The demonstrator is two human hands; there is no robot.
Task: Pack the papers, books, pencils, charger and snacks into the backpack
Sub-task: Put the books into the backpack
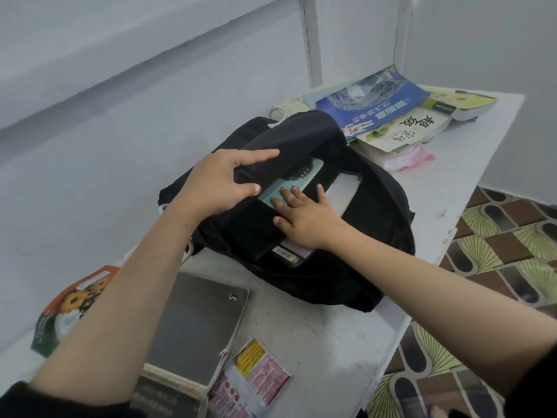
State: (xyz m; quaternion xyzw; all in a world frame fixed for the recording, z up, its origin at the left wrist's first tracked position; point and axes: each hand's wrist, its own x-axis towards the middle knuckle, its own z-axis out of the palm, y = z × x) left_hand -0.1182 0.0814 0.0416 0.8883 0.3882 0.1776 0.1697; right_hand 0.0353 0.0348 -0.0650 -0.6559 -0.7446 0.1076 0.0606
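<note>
Black fabric backpack [376,236] lies on the white tabletop [331,342]. The left hand [220,182] clamps its flap, holding it up so the pale teal book [298,182], half inside, can slide under the right hand [304,218], fingers flat and straight. Stacked paperback books [370,101] wait at one o'clock.

Large black brush characters on the white book [405,132], seen upside down, appear to read 超级; its smaller print is too fine to read. The blue book [373,99] carries a white Chinese title, also upside down and not legible. A barcode [283,254] shows on a book in the backpack [376,227]. Print on the teal book [291,184], the sunflower packet [72,306] and the red packet [256,371] is blurred.
</note>
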